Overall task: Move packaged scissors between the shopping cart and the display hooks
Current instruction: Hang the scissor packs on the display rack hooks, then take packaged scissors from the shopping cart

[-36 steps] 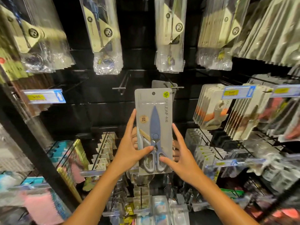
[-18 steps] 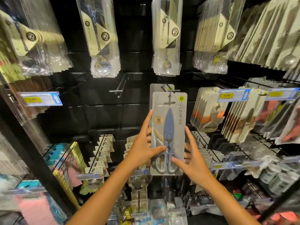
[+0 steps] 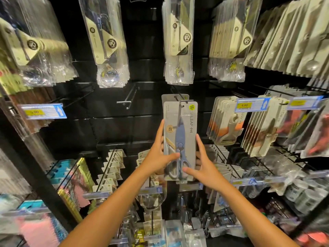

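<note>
A grey card pack of blue-bladed scissors (image 3: 185, 125) hangs upright on a black display hook (image 3: 179, 97), its hole threaded over the wire, with another grey pack (image 3: 169, 98) behind it. My left hand (image 3: 156, 157) grips the pack's left edge, thumb across the front near the handles. My right hand (image 3: 204, 166) holds the right edge, its thumb on the front at the lower handles and fingers behind the card. The shopping cart is out of view.
An empty metal hook (image 3: 128, 98) juts out left of the scissors. Clear cutlery packs (image 3: 110, 41) hang above, peeler packs (image 3: 226, 122) and a price tag (image 3: 251, 105) to the right, small carded items (image 3: 112, 168) below left.
Both hands carried the scissors pack up and to the right onto the hook; its hole now sits over the wire in front of the other pack.
</note>
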### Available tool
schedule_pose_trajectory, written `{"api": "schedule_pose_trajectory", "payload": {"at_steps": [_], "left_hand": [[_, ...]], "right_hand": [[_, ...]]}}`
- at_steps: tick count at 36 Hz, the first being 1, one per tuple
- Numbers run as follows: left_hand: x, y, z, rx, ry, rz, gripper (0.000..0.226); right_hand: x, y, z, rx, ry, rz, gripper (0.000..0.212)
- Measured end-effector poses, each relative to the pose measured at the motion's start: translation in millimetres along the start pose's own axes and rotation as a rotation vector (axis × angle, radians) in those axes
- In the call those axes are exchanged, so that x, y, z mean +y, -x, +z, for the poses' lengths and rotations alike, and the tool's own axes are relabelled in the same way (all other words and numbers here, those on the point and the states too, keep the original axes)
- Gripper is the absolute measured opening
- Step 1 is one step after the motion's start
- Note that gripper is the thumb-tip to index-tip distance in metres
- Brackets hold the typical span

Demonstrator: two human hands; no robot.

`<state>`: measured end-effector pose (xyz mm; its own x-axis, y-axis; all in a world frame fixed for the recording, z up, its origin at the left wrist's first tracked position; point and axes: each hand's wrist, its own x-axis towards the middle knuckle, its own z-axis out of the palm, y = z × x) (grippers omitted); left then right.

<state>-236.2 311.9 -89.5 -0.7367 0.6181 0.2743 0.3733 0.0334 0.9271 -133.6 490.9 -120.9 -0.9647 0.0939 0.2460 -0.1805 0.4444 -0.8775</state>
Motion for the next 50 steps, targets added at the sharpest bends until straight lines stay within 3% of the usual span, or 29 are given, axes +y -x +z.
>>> {"api": "schedule_pose_trajectory", "payload": {"at_steps": [14, 21, 25, 28, 32, 37, 39, 46, 50], "left_hand": [[5.3, -44.1, -5.0, -0.020, -0.032, -0.059, 0.107], [3.7, -50.8, -6.8, 0.002, -0.010, -0.098, 0.113], [0.2, -44.9, -4.0, -0.002, -0.092, -0.127, 0.114], [0.4, -29.1, -5.4, 0.045, -0.256, -0.186, 0.111], [-19.2, 6.2, -22.9, 0.049, -0.555, -0.200, 0.101], [-43.5, 75.6, -57.9, 0.026, -0.919, -0.179, 0.078], [-47.7, 107.1, -71.7, 0.006, -1.067, -0.171, 0.077], [-41.7, 231.3, -109.2, 0.071, -1.210, -0.318, 0.069], [-35.2, 308.6, -129.4, 0.110, -1.194, -0.527, 0.078]], "right_hand": [[9.8, -62.0, -7.8, -0.032, 0.097, 0.012, 0.128], [31.7, -85.2, -10.3, -0.041, 0.114, -0.015, 0.137], [25.9, -74.3, -10.8, 0.033, 0.131, 0.057, 0.131], [27.6, -61.4, -13.1, 0.055, 0.186, 0.117, 0.116], [42.0, -49.1, -12.6, -0.095, 0.323, 0.081, 0.085], [31.8, -41.0, 10.6, -0.247, 0.452, -0.127, 0.067], [26.0, -40.7, 28.8, -0.329, 0.483, -0.197, 0.065], [-13.9, -31.0, 127.0, -0.598, 0.590, -0.400, 0.070], [-42.5, -11.8, 196.9, -0.739, 0.624, -0.481, 0.073]]}}
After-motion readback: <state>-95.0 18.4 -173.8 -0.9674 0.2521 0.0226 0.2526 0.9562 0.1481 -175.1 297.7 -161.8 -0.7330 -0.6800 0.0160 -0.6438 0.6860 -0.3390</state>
